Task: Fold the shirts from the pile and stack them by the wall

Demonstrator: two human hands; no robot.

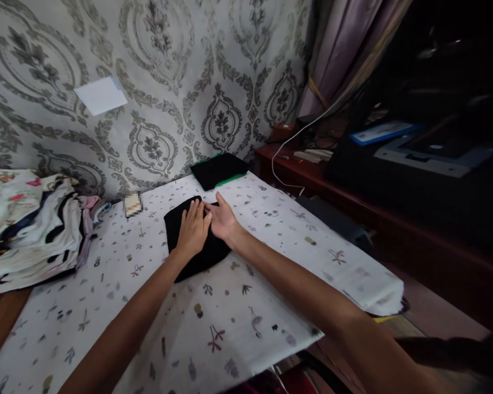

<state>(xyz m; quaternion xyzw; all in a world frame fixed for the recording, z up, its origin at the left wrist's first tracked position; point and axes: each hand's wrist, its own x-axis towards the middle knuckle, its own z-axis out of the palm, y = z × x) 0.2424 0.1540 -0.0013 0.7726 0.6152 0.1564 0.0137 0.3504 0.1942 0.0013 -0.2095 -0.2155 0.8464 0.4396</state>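
Observation:
A black folded cloth, likely a garment, lies on the table's white printed cover. My left hand rests flat on it, palm down, with the fingers stretched toward the cloth's far edge. My right hand is turned on its side over the cloth's right part, thumb up and fingers pointing left. Its fingertips meet or nearly meet those of my left hand. Neither hand grips the cloth. Parts of the cloth are hidden under both hands.
Folded clothes are piled at the left. A black and green folded cloth lies by the wall. A small blurred packet sits near the wall. On the right, a white cable hangs by a dark red wooden cabinet.

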